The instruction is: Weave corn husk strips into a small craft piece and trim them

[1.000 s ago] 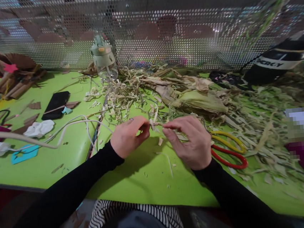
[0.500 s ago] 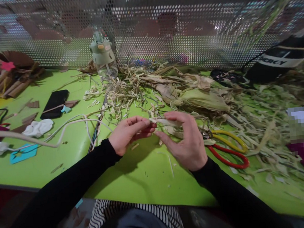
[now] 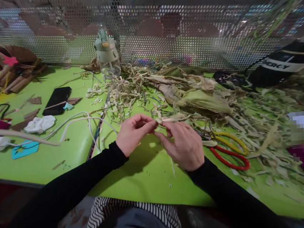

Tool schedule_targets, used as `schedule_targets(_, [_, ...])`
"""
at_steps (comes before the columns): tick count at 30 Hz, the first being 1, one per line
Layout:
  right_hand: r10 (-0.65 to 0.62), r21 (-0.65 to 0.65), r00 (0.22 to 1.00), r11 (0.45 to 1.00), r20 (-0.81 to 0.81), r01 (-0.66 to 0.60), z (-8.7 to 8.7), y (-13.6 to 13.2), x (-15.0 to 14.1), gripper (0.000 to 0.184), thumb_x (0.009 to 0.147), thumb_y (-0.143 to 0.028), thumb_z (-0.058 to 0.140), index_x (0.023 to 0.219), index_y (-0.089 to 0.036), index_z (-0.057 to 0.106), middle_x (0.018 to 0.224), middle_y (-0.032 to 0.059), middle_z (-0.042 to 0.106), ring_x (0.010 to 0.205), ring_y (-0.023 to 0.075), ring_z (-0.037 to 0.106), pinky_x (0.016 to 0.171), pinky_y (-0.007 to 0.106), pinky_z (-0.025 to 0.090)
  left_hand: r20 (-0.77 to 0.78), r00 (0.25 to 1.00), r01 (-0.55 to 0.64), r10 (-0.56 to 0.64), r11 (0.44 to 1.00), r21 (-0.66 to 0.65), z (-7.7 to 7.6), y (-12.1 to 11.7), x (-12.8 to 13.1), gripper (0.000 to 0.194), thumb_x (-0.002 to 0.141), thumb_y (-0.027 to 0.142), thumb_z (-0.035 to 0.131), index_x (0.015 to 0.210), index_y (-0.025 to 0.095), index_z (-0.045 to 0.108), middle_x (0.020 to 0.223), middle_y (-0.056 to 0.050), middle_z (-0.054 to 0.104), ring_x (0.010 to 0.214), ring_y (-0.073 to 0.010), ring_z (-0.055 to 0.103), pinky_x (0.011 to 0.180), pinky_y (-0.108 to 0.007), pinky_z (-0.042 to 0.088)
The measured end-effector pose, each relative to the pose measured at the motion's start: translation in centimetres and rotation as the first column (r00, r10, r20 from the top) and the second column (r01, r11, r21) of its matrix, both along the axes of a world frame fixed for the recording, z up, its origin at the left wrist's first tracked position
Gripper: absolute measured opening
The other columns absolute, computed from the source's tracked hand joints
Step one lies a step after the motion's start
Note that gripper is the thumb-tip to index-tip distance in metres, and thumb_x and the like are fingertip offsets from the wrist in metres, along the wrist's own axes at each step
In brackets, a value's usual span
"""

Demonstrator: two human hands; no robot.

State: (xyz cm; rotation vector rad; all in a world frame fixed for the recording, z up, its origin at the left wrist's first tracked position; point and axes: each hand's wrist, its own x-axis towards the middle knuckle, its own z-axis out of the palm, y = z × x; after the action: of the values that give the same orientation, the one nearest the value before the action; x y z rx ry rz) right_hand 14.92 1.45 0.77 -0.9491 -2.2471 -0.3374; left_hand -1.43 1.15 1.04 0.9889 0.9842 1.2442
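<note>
Above the green table (image 3: pixel 137 187), my left hand (image 3: pixel 136 131) pinches the end of a small pale piece of corn husk (image 3: pixel 159 121) between thumb and fingers. My right hand (image 3: pixel 185 145) meets it from the other side, thumb and forefinger closed on the same piece. Most of the piece is hidden by the fingertips. Just right of my right hand lie scissors (image 3: pixel 233 140) with one yellow and one red handle loop, their blades partly covered by husk. Behind both hands, husk shreds (image 3: pixel 125 93) are heaped beside a larger greenish husk bundle (image 3: pixel 204 101).
A clear bottle (image 3: pixel 108 55) stands by the perforated metal screen (image 3: pixel 143 28). To the left are a black phone (image 3: pixel 56 101), white cables (image 3: pixel 73 121), crumpled tissue (image 3: pixel 40 124) and a brown stick construction (image 3: pixel 16 71). A black bottle-shaped object (image 3: pixel 279 66) lies right, amid husk scraps.
My right hand's fingers opened half a second ago and are now closed again at the husk piece. My hands have drawn closer together.
</note>
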Motion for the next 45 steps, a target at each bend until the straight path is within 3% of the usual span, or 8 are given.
schedule_targets(6, [-0.065, 0.320, 0.991, 0.947, 0.114, 0.025, 0.4, -0.9, 0.2, 0.010, 0.084, -0.015, 0.062, 0.092, -0.019, 0.065, 0.056, -0.0014, 0.054, 0.054, 0.0135, 0.046, 0.056, 0.028, 0.037, -0.457, 0.872, -0.010, 0.177, 0.938, 0.346, -0.2, -0.2, -0.2, 0.010, 0.078, 0.024, 0.060, 0.075, 0.014, 0.058, 0.068, -0.001, 0.064, 0.059, -0.0077, 0.057, 0.059, -0.020, 0.046])
schedule_targets(13, [-0.074, 0.331, 0.992, 0.943, 0.103, 0.036, 0.7, -0.9, 0.2, 0.014, 0.083, -0.016, 0.065, 0.096, -0.017, 0.070, 0.050, -0.0031, 0.055, 0.049, 0.0115, 0.047, 0.053, 0.027, 0.036, -0.731, 0.385, 0.196, 0.564, 0.724, 0.662, 0.0, -0.7, -0.2, 0.014, 0.081, 0.019, 0.049, 0.073, 0.015, 0.060, 0.063, -0.003, 0.065, 0.056, -0.0121, 0.057, 0.057, -0.025, 0.043])
schedule_targets(15, [-0.042, 0.249, 0.998, 0.968, 0.037, 0.031, 0.7, -0.7, 0.3, 0.011, 0.084, -0.017, 0.064, 0.093, -0.018, 0.071, 0.057, -0.0016, 0.064, 0.052, 0.0112, 0.054, 0.055, 0.026, 0.040, -0.759, 0.441, 0.229, 0.478, 0.758, 0.611, -0.1, -0.9, -0.1, 0.013, 0.082, 0.019, 0.049, 0.074, 0.015, 0.059, 0.063, -0.003, 0.065, 0.056, -0.0119, 0.056, 0.058, -0.026, 0.043])
schedule_targets(17, [-0.009, 0.137, 0.999, 0.991, -0.036, 0.014, 0.8, -0.5, 0.4, 0.012, 0.085, -0.019, 0.063, 0.093, -0.018, 0.071, 0.069, 0.0005, 0.072, 0.059, 0.0113, 0.062, 0.059, 0.024, 0.046, -0.726, 0.633, 0.215, 0.268, 0.840, 0.497, -0.2, -0.9, -0.1, 0.010, 0.082, 0.022, 0.052, 0.077, 0.015, 0.059, 0.069, -0.003, 0.066, 0.060, -0.0111, 0.058, 0.060, -0.025, 0.046])
schedule_targets(19, [0.029, 0.031, 0.996, 0.999, -0.089, -0.027, 0.8, -0.3, 0.6, 0.013, 0.085, -0.021, 0.063, 0.094, -0.018, 0.071, 0.078, 0.0020, 0.075, 0.065, 0.0122, 0.067, 0.062, 0.023, 0.049, -0.558, 0.829, 0.175, 0.038, 0.930, 0.323, -0.2, -0.8, -0.2, 0.013, 0.082, 0.026, 0.056, 0.079, 0.014, 0.058, 0.073, -0.004, 0.067, 0.065, -0.0107, 0.061, 0.063, -0.024, 0.049])
schedule_targets(22, [0.057, -0.080, 0.990, 0.994, -0.129, -0.068, 0.9, -0.1, 0.9, 0.016, 0.084, -0.024, 0.064, 0.097, -0.018, 0.071, 0.083, 0.0031, 0.076, 0.069, 0.0138, 0.069, 0.063, 0.024, 0.052, -0.264, 0.959, 0.137, -0.107, 0.986, 0.095, -0.1, -0.4, -0.5, 0.020, 0.079, 0.032, 0.064, 0.080, 0.013, 0.058, 0.074, -0.004, 0.069, 0.068, -0.0111, 0.064, 0.068, -0.026, 0.052])
schedule_targets(36, [0.037, -0.104, 0.994, 0.993, -0.102, -0.048, 0.8, 0.0, 1.3, 0.019, 0.084, -0.024, 0.062, 0.098, -0.016, 0.071, 0.076, 0.0025, 0.074, 0.063, 0.0132, 0.065, 0.058, 0.025, 0.050, 0.044, 0.973, 0.229, -0.228, 0.972, -0.044, 0.1, -0.4, -0.7, 0.015, 0.082, 0.020, 0.056, 0.091, 0.011, 0.065, 0.092, -0.010, 0.072, 0.084, -0.0151, 0.069, 0.091, -0.034, 0.052])
schedule_targets(45, [-0.003, 0.033, 0.997, 0.999, 0.076, 0.001, 0.8, -0.4, 0.9, 0.019, 0.085, -0.025, 0.059, 0.097, -0.015, 0.070, 0.074, 0.0030, 0.072, 0.063, 0.0142, 0.061, 0.059, 0.027, 0.044, -0.068, 0.984, 0.162, -0.166, 0.985, -0.056, 0.0, -0.3, -0.3, 0.016, 0.077, 0.027, 0.067, 0.081, 0.013, 0.062, 0.076, -0.003, 0.069, 0.071, -0.0105, 0.065, 0.078, -0.028, 0.054])
